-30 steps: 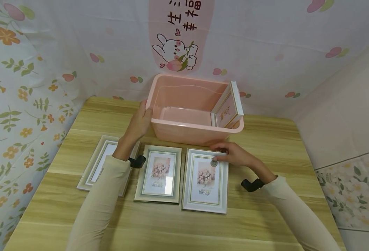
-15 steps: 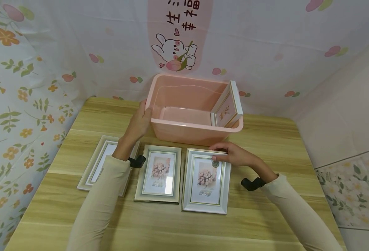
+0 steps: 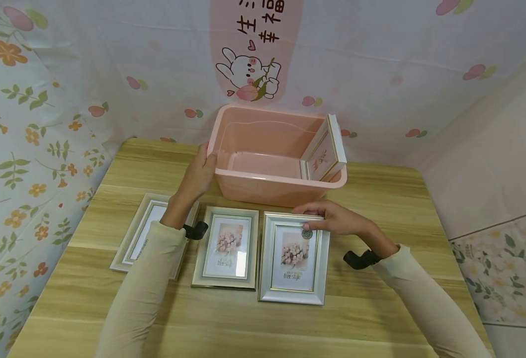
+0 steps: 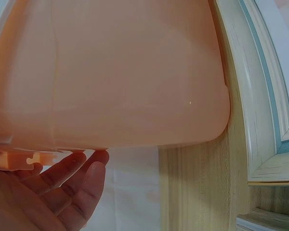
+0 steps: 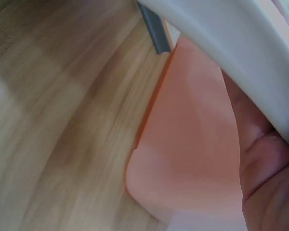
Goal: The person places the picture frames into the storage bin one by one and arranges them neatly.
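My left hand (image 3: 197, 174) holds the left end of a pink plastic bin (image 3: 267, 193) by its rim. In the left wrist view, the fingers of that hand (image 4: 67, 192) curl at the rim beside the bin's wall (image 4: 135, 77). At the top edge of a white picture frame (image 3: 293, 256), my right hand (image 3: 336, 220) pinches it, thumb on the front and fingers behind. That upper edge is tilted up from the table; the lower edge seems to rest on it. The right wrist view has the frame's pale edge (image 5: 231, 38) crossing above the hand (image 5: 267, 168).
Another picture frame (image 3: 224, 253) lies flat to the left of the gripped one. A third frame (image 3: 133, 233) is partly covered by my left forearm. White-edged frames (image 3: 326, 155) stand on end inside the bin's right side. Behind the wooden table (image 3: 245, 328) hangs a printed cloth (image 3: 155, 54).
The right hand has tilted the top edge of the white picture frame up off the table, its fingers sliding slightly left behind it. The left hand and the bin stay put.
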A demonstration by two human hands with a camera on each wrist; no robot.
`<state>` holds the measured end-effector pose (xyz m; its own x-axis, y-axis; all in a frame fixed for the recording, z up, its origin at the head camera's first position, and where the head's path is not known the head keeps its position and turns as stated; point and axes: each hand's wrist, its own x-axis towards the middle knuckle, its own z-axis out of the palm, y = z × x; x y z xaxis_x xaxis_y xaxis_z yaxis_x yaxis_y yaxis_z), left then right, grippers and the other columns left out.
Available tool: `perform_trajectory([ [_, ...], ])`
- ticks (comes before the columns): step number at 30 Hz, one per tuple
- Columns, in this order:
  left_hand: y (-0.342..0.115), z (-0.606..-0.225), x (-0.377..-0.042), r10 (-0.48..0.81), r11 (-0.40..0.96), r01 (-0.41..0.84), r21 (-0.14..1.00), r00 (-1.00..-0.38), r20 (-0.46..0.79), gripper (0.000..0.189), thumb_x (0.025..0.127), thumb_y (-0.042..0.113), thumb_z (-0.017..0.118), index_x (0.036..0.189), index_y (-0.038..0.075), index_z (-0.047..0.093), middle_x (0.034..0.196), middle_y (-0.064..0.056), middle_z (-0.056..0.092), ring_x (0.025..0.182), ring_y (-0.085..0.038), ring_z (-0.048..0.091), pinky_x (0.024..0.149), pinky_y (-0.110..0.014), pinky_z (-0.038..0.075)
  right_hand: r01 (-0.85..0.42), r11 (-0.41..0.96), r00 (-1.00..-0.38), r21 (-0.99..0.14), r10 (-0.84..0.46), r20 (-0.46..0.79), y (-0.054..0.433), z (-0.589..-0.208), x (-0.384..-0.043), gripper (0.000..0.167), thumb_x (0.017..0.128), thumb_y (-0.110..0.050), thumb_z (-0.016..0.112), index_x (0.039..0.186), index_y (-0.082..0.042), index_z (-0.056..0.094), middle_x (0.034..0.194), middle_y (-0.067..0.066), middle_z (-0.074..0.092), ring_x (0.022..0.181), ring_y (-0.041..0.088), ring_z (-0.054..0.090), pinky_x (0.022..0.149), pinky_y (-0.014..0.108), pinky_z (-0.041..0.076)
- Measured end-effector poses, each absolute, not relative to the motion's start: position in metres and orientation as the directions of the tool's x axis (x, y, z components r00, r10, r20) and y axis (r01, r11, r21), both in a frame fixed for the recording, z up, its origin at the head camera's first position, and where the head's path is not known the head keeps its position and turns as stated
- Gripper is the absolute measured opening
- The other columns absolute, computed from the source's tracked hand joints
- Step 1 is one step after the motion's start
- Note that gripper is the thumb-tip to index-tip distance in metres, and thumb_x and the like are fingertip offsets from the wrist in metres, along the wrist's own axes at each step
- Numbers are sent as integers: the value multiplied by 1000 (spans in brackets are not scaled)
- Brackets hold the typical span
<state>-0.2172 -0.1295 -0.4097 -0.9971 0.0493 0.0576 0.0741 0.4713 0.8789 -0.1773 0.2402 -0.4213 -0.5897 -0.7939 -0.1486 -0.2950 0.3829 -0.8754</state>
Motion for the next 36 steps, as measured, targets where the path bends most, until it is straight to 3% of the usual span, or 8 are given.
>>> perform_trajectory([
  [13,-130,-411,-218,52,460,82,884,-997,65,56,105,36,29,154,9,26,147,-22,45,136,-36,42,112,-57,30,-351,364,-595,-863,-798,-94,236,-386,-171,42,95,-7,64,137,-4,57,120,12,67,92,15,66,73,32,58],
  [19,-130,-410,-217,56,448,80,890,-997,62,56,105,36,29,153,8,27,144,-22,47,133,-36,44,111,-57,32,-361,354,-631,-863,-774,-54,241,-365,-171,43,96,-7,64,138,-5,57,126,7,64,92,14,68,72,33,58],
  [23,-129,-410,-217,56,451,83,888,-996,65,56,104,35,29,153,8,27,144,-23,47,132,-36,45,110,-57,32,-373,281,-667,-884,-744,45,244,-352,-175,42,93,2,63,135,1,57,121,1,66,87,15,69,67,34,59],
  [27,-129,-411,-218,57,460,80,884,-997,61,55,105,36,29,153,8,28,143,-23,48,133,-37,44,111,-57,32,-330,189,-730,-925,-672,123,246,-340,-178,44,92,8,62,134,-2,60,111,-3,70,81,15,70,63,33,59],
  [30,-129,-411,-218,60,462,80,883,-996,59,55,105,37,29,152,8,28,142,-23,48,132,-37,44,110,-57,33,-290,91,-773,-953,-608,178,246,-329,-180,46,91,13,59,133,-6,61,105,1,73,77,16,72,59,32,58],
  [36,-130,-412,-219,58,468,86,880,-996,66,56,105,37,28,152,7,28,141,-23,49,131,-37,45,109,-58,34,-247,-158,-833,-956,-469,293,243,-308,-186,48,91,20,53,134,-1,60,103,11,71,81,21,74,62,34,59],
])
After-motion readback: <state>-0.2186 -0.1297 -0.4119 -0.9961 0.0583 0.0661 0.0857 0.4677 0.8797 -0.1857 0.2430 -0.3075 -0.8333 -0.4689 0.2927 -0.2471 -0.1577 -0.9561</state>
